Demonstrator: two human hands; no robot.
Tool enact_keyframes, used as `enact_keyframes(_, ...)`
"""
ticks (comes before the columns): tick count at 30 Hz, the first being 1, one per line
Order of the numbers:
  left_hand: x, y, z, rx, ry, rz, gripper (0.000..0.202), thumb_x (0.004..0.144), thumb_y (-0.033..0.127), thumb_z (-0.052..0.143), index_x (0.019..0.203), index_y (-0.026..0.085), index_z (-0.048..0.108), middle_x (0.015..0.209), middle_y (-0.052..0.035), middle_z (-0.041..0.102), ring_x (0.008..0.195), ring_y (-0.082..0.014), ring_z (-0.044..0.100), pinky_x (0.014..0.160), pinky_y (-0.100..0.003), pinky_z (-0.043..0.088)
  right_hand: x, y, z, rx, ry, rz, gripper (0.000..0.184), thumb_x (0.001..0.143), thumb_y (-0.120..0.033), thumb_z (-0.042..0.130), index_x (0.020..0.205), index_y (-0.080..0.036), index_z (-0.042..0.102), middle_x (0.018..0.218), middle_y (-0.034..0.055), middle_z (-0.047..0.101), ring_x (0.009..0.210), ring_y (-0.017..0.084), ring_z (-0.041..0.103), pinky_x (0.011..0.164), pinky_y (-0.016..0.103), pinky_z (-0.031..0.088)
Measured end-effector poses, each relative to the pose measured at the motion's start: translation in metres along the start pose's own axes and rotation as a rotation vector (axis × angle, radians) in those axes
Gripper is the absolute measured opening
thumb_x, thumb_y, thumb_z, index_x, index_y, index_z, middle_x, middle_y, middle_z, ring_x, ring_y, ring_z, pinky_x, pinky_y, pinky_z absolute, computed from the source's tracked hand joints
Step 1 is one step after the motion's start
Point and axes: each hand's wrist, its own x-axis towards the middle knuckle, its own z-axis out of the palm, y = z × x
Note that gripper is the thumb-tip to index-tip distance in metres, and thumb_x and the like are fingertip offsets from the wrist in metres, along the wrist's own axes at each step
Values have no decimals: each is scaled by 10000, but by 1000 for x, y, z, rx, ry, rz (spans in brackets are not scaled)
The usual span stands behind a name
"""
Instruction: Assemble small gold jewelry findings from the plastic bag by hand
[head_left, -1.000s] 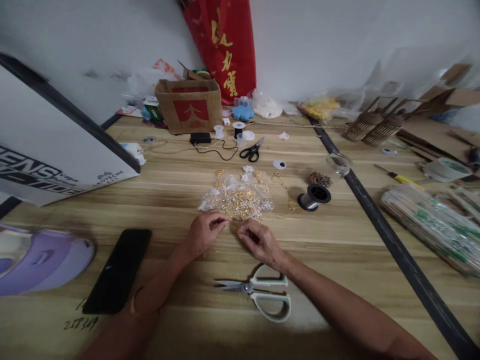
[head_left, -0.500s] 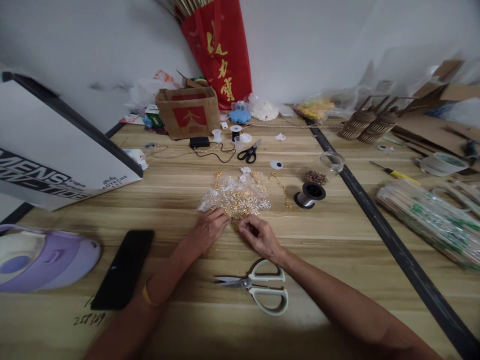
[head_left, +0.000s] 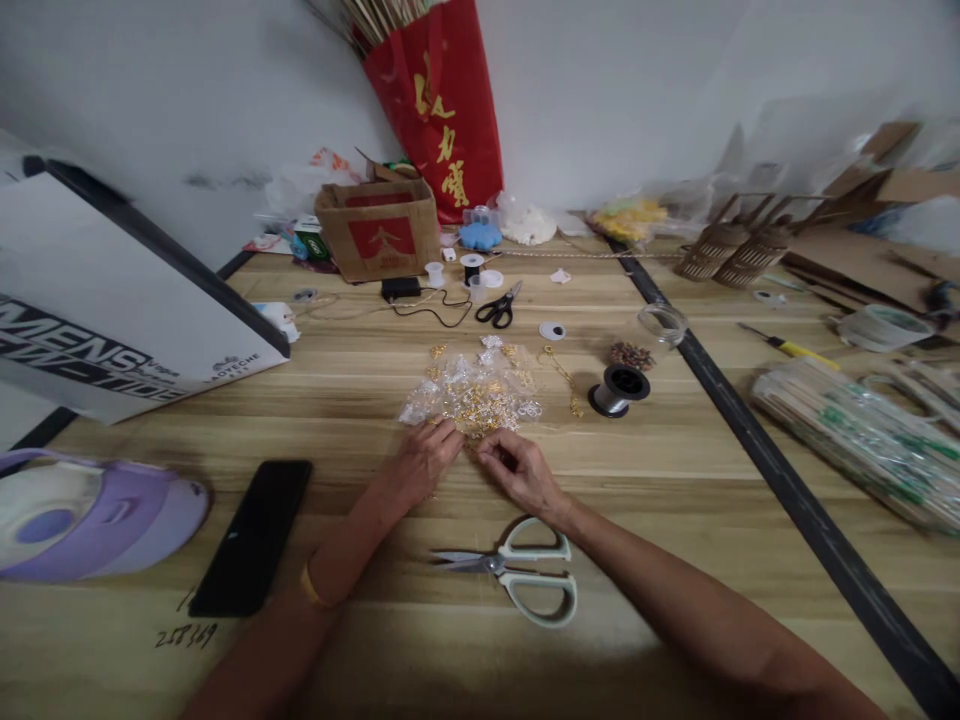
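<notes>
My left hand (head_left: pixel 421 463) and my right hand (head_left: pixel 517 468) rest close together on the wooden table (head_left: pixel 360 380), at the near edge of a heap of small clear bags with gold and white beads (head_left: pixel 480 388). Both hands have their fingers curled in a pinch. Whatever sits between the fingertips is too small to name. White-handled scissors (head_left: pixel 525 573) lie just below my right wrist, blades pointing left. A spool of silver wire (head_left: pixel 616 388) stands to the right of the bead heap, with a gold chain (head_left: pixel 564 375) between them.
A black phone (head_left: pixel 251 535) and a purple-and-white device (head_left: pixel 82 515) lie at the left. A white box (head_left: pixel 112 300), a cardboard box (head_left: pixel 379 228), black scissors (head_left: pixel 498 305), a red bag (head_left: pixel 439 100), a glass jar (head_left: pixel 660 322) and bundled sticks (head_left: pixel 847 430) surround the work spot.
Both hands have moved slightly forward, up to the near edge of the bead heap. The view has tilted a little; nothing else on the table moved.
</notes>
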Motion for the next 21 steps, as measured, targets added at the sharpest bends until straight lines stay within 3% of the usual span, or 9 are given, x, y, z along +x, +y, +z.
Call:
enact_keyframes(5, 0, -2, 4, -96, 106, -41, 252, 932, 177, 387, 806, 143, 603, 819, -70, 606, 828, -190, 542, 777, -322, 434, 1, -2, -1, -3, -5, 4, 139, 870, -269, 525, 808, -155, 575, 681, 3, 525, 616, 112, 475, 573, 222, 393)
enact_keyframes(9, -2, -9, 5, -242, 196, -155, 203, 915, 186, 430, 827, 147, 608, 827, -61, 623, 815, -172, 558, 778, -302, 439, 1, -3, -1, -15, -4, 10, 158, 872, -295, 527, 810, -159, 579, 687, 8, 542, 620, 116, 485, 577, 224, 401)
enact_keyframes(14, -8, -21, 0, -340, 223, -278, 158, 882, 192, 477, 823, 152, 618, 818, -55, 647, 790, -166, 581, 748, -284, 445, 1, -3, -1, -15, -3, 17, 156, 872, -297, 526, 830, -159, 584, 700, 18, 558, 628, 122, 501, 578, 230, 408)
enact_keyframes(18, -11, -30, -9, -440, 158, -312, 127, 836, 180, 520, 807, 170, 643, 817, -39, 673, 769, -158, 596, 736, -269, 446, 1, -1, -1, -9, 0, 11, 164, 875, -309, 522, 826, -163, 581, 706, 22, 564, 637, 126, 508, 582, 234, 413)
enact_keyframes(21, -12, -32, -20, -521, 9, -276, 119, 814, 198, 548, 790, 175, 662, 798, -25, 683, 741, -148, 599, 706, -246, 429, 1, 0, -1, -11, 1, 13, 174, 874, -323, 526, 824, -166, 582, 707, 22, 564, 639, 127, 509, 579, 231, 407)
